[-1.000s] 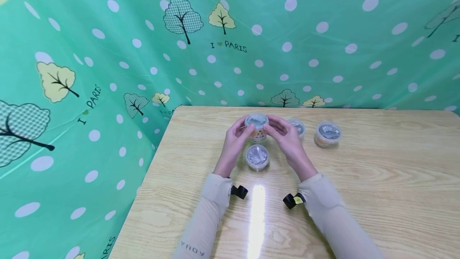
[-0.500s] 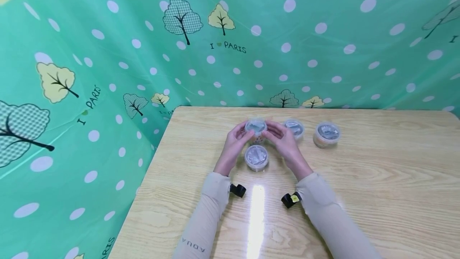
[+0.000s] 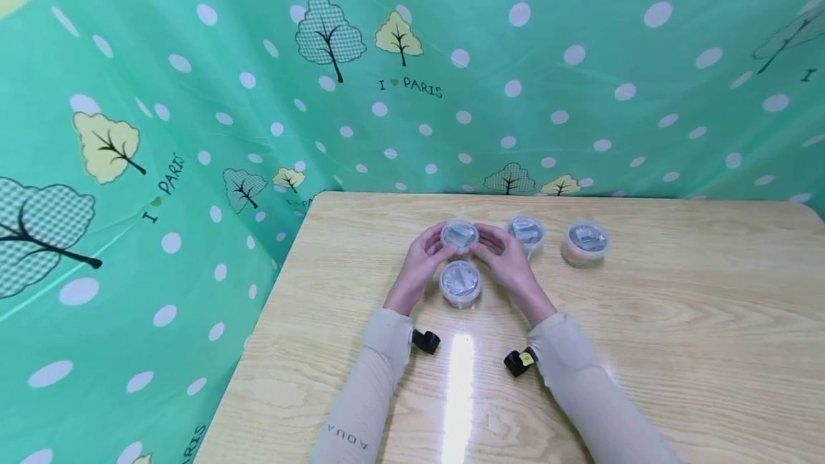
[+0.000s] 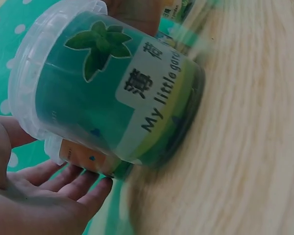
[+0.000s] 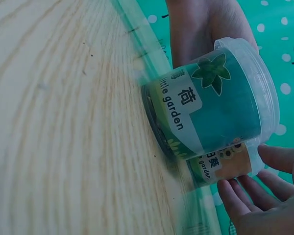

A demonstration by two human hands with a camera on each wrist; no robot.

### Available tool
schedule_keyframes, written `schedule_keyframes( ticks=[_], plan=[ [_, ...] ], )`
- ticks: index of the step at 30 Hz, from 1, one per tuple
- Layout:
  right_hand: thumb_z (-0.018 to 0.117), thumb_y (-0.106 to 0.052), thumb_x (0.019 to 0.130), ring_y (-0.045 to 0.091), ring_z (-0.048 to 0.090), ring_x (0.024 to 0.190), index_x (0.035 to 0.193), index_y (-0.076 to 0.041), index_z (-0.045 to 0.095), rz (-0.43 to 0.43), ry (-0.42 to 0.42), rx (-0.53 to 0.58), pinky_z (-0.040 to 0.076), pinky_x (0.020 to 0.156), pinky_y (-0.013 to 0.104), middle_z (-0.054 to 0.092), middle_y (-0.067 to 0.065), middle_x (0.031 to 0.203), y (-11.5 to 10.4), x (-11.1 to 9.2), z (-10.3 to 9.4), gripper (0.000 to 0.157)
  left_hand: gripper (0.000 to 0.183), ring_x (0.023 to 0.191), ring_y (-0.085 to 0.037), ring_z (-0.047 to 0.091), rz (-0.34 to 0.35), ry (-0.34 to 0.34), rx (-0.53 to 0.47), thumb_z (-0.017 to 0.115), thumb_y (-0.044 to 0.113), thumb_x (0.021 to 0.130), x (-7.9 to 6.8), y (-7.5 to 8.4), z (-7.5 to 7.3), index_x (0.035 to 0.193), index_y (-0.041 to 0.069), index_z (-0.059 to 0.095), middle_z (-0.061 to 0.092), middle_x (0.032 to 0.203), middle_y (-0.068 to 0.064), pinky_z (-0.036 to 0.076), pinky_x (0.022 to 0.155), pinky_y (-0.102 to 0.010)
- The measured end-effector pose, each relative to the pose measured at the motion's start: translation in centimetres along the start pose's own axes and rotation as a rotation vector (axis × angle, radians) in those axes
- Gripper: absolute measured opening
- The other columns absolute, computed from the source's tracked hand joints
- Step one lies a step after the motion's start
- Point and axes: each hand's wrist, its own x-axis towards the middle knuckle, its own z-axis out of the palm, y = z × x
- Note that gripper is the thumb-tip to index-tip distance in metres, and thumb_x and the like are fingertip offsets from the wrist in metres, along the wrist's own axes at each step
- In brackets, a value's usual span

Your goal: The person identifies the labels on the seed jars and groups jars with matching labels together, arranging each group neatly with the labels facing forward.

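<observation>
Both hands are around one clear plastic tub with an orange label (image 3: 460,235). My left hand (image 3: 419,263) holds its left side and my right hand (image 3: 505,263) its right, thumbs near the lidded rim. The right wrist view shows the right fingers (image 5: 257,196) along the orange label, which carries flower pictures. Just in front of it stands a second lidded tub (image 3: 460,283). Its green-blue label with a mint leaf and "My little garden" shows in the left wrist view (image 4: 103,83), where it partly hides the held tub.
Two more lidded tubs stand to the right, one close to the right hand (image 3: 526,230) and another farther out (image 3: 585,240). They are on a light wooden table (image 3: 677,321). A green dotted curtain (image 3: 580,92) hangs along its back and left edges.
Both hands have brought the orange-label tub down and a little toward the front, closer behind the mint tub. The other tubs stay where they were.
</observation>
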Motion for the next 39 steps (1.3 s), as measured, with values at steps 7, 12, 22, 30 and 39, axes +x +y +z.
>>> schedule_keyframes(
  ticks=[7, 12, 22, 30, 39],
  plan=[
    [0.065, -0.009, 0.095, 0.029, 0.050, 0.134, 0.143, -0.005, 0.049, -0.034, 0.013, -0.037, 0.040, 0.114, 0.038, 0.052, 0.016, 0.145, 0.0, -0.3, -0.1, 0.052, 0.064, 0.140, -0.027, 0.043, 0.009, 0.004, 0.011, 0.067, 0.013, 0.094, 0.0, 0.0, 0.1, 0.151, 0.009, 0.038, 0.044, 0.152, -0.012, 0.036, 0.117, -0.037],
    [0.065, -0.016, 0.096, 0.031, 0.047, 0.136, 0.145, -0.010, 0.048, -0.005, 0.021, -0.089, 0.038, 0.115, 0.044, 0.051, 0.016, 0.146, -0.5, -1.0, -0.3, 0.052, 0.070, 0.142, -0.026, 0.040, 0.014, 0.019, 0.026, 0.068, 0.017, 0.093, -0.2, 0.3, 0.0, 0.153, 0.009, 0.033, 0.043, 0.154, -0.010, 0.033, 0.119, -0.038],
    [0.062, -0.015, 0.098, 0.031, 0.046, 0.137, 0.143, -0.006, 0.050, -0.070, -0.019, -0.130, 0.039, 0.115, 0.045, 0.050, 0.017, 0.146, -2.1, -1.6, -1.1, 0.047, 0.057, 0.143, -0.025, 0.039, 0.126, 0.073, 0.083, 0.065, 0.014, 0.094, -0.8, 1.8, -0.1, 0.147, 0.007, 0.044, 0.045, 0.152, -0.012, 0.030, 0.120, -0.038],
    [0.061, -0.016, 0.099, 0.030, 0.048, 0.135, 0.142, -0.004, 0.051, -0.173, 0.013, -0.136, 0.043, 0.112, 0.042, 0.052, 0.016, 0.144, -3.1, -2.0, -2.0, 0.045, 0.053, 0.142, -0.023, 0.039, 0.210, 0.085, 0.102, 0.065, 0.011, 0.095, -1.6, 3.9, 1.0, 0.144, 0.006, 0.047, 0.047, 0.150, -0.012, 0.027, 0.122, -0.038],
    [0.062, -0.017, 0.098, 0.031, 0.054, 0.127, 0.136, -0.004, 0.057, -0.230, 0.110, -0.150, 0.045, 0.109, 0.039, 0.058, 0.016, 0.135, -3.7, -2.7, -3.6, 0.040, 0.051, 0.139, -0.033, 0.043, 0.274, 0.028, 0.037, 0.063, 0.003, 0.095, -2.8, 5.6, 3.2, 0.143, -0.001, 0.046, 0.049, 0.146, -0.018, 0.033, 0.119, -0.043]
  ],
)
